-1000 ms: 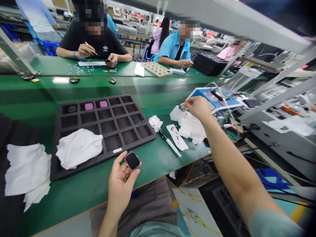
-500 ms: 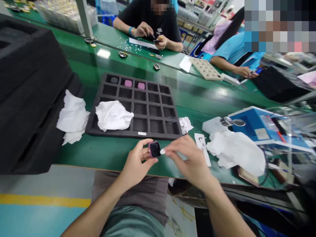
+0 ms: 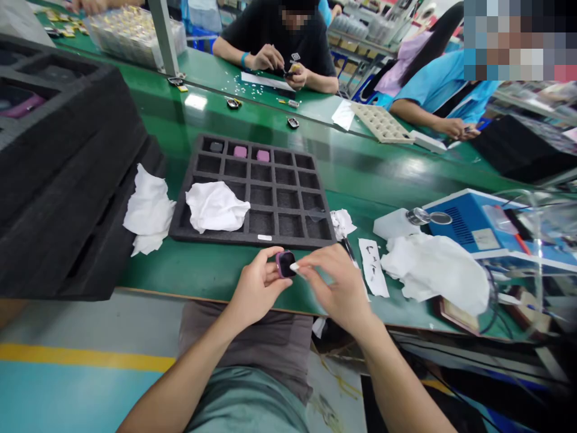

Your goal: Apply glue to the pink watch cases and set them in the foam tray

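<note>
Between thumb and fingers, my left hand (image 3: 258, 287) grips a small purple watch case (image 3: 285, 264) with a dark square screen turned toward me. My right hand (image 3: 336, 285) pinches a small white wad (image 3: 294, 267), perhaps cloth or paper, at the right edge of the screen. Just beyond the hands lies a black foam tray (image 3: 265, 238) divided into square compartments. In its far row sit a dark watch case (image 3: 216, 147) and two pink ones, a left one (image 3: 240, 151) and a right one (image 3: 263, 156). A crumpled white cloth (image 3: 216, 206) covers several left compartments.
Stacked black foam trays (image 3: 67, 198) rise at the left, a white cloth (image 3: 148, 210) beside them. On the right are a marked paper strip (image 3: 374, 267), a white bottle (image 3: 393, 224) with a metal top, a large cloth (image 3: 437, 270) and a blue machine (image 3: 469, 222). Co-workers sit across the bench.
My right hand has brought the white wad from beside the watch case onto the edge of its screen. The whole view has shifted slightly, and my left hand keeps its grip.
</note>
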`<state>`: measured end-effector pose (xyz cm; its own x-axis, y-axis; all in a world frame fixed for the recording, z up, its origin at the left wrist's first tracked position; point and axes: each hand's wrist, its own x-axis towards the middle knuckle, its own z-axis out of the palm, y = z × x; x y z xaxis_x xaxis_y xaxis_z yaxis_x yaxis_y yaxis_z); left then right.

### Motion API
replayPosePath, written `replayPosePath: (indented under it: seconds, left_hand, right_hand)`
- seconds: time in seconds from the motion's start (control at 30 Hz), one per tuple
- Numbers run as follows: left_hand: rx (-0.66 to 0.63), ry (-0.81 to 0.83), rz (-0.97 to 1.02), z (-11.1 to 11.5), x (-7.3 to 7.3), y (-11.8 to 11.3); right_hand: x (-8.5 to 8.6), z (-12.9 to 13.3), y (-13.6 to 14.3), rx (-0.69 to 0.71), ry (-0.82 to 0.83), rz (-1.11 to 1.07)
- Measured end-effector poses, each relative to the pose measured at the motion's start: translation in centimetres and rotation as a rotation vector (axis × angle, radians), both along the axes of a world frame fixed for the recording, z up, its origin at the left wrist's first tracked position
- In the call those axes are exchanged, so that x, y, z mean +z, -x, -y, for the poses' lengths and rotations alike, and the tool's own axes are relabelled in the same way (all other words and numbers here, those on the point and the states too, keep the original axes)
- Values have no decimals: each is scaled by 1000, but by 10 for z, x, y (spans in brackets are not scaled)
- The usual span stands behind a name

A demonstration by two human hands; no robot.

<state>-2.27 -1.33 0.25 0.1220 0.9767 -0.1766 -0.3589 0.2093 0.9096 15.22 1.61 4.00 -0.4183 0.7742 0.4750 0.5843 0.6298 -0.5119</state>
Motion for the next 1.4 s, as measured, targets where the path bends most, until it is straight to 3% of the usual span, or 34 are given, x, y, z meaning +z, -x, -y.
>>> replayPosePath:
  seconds: [0.07,0.17,0.27,0.33,0.47,0.57,0.8,1.0,1.13,1.27,1.4]
  left_hand:
    - [-5,-27,-25,0,0,0]
    - [20,-53,-75,1,1,0]
    - [24,-40,-79,2,3,0]
    - [18,-16,-89,3,3,-1]
    - [-17,-2,-58,2,1,-2]
    - [-43,1,5,1,2,1]
    - [-35,-7,134,0,2,12]
    - [-7,-159,196,-2,-3,12]
    - [-35,-231,133,-2,-6,12]
    - [-37,-239,168,0,-10,13]
    - [-47,-270,141,-1,-11,13]
  right_hand:
    - [-3,4,12,49,-12,31]
    - [-12,-11,25,-41,-48,71]
    - [-16,-26,19,-144,-72,77]
    - [-11,-21,10,-164,-86,44]
    - [7,10,0,-60,-130,27]
    - [9,20,5,79,-66,12]
    - [-2,8,15,74,135,-240]
    - [17,2,13,237,108,-66]
    - [22,-12,13,198,53,-23]
    - [25,-12,12,268,121,51]
    - [26,-11,10,236,83,26]
